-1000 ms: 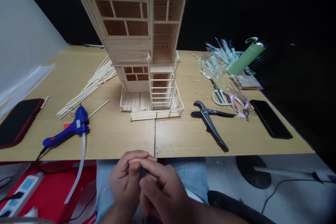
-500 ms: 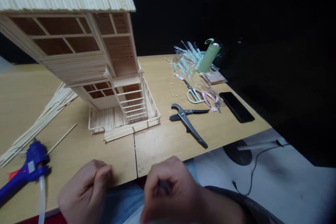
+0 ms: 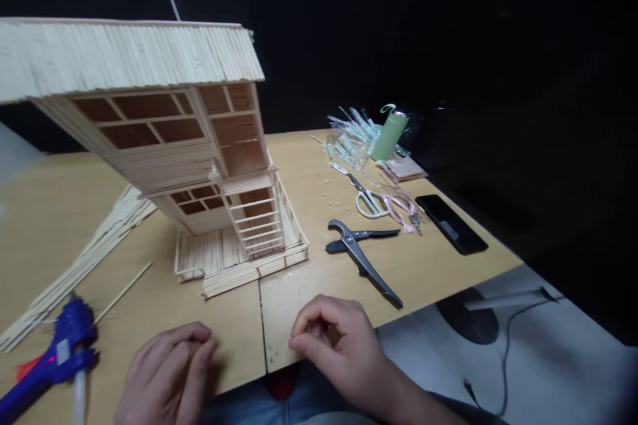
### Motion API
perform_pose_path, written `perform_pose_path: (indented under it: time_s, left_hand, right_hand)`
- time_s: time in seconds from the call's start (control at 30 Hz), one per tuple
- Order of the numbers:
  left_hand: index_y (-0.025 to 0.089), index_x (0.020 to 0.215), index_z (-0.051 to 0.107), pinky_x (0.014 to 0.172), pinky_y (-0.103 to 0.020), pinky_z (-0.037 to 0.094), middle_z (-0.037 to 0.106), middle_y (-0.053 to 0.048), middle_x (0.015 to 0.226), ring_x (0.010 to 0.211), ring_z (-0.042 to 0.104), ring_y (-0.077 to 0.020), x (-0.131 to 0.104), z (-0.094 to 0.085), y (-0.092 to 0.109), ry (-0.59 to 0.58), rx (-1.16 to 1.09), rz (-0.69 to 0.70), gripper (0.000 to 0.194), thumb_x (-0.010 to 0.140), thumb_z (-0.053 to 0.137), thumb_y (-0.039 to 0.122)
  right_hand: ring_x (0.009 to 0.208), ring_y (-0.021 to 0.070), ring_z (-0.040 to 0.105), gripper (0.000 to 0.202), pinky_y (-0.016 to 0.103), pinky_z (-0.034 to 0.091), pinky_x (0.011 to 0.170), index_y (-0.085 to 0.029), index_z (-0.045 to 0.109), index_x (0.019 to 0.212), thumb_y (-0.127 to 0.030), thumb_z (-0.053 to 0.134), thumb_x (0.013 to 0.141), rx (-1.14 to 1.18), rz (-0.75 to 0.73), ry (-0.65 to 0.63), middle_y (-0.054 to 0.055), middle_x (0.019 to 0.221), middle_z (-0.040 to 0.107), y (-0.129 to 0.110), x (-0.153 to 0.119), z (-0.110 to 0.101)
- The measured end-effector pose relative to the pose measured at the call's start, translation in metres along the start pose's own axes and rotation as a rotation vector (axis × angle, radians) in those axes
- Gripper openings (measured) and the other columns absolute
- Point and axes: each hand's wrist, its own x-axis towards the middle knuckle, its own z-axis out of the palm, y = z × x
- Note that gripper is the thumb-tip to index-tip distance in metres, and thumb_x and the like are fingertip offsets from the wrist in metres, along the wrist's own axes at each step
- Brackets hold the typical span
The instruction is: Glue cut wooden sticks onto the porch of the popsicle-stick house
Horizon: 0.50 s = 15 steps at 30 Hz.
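At the table's front edge my left hand (image 3: 167, 372) rests with its fingers curled and the thumb against them. Nothing shows between those fingers. My right hand (image 3: 336, 342) is closed in a loose ring, thumb and forefinger tips close together, and no object shows in it. Beyond both hands stands a model house (image 3: 219, 172) built of thin wooden sticks, with a slatted roof, stairs and a railed deck. Left of my left hand lies a blue glue gun (image 3: 67, 339) with a translucent glue stick. A pair of black-handled cutters (image 3: 361, 255) lies open beyond my right hand.
A bundle of thin sticks (image 3: 94, 252) and one loose stick (image 3: 123, 292) lie at left. To the right are scissors (image 3: 371, 202), a phone (image 3: 451, 224), a green bottle (image 3: 389, 136) and plastic-wrapped glue sticks (image 3: 349, 139). A cable (image 3: 506, 358) hangs below the table edge.
The view has tilted up, so the house and tools sit lower in the picture. My right hand has turned, its thumb now near the forefinger; my left hand's fingers have loosened slightly.
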Motion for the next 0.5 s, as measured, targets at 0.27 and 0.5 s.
perform_pose_path:
  time_s: [0.27, 0.5]
  left_hand:
    - [0.026, 0.091, 0.065, 0.083, -0.035, 0.048, 0.072, 0.000, 0.089, 0.085, 0.067, -0.0210, -0.003, -0.011, 0.011, -0.057, 0.044, 0.011, 0.005, 0.092, 0.066, 0.032]
    - [0.023, 0.092, 0.062, 0.086, -0.030, 0.046, 0.071, 0.002, 0.085, 0.081, 0.068, -0.0153, 0.001, 0.004, 0.015, -0.082, 0.028, 0.161, 0.003, 0.093, 0.064, 0.024]
  right_hand:
    - [0.057, 0.0113, 0.058, 0.015, 0.023, 0.042, 0.056, -0.021, 0.067, 0.075, -0.021, 0.066, 0.090, -0.250, -0.212, -0.017, -0.002, 0.066, 0.067, -0.008, 0.013, -0.006]
    - [0.044, 0.0118, 0.054, 0.040, 0.026, 0.040, 0.055, -0.022, 0.062, 0.061, -0.037, 0.059, 0.098, -0.738, -0.385, 0.437, -0.003, 0.049, 0.060, -0.046, 0.095, -0.121]
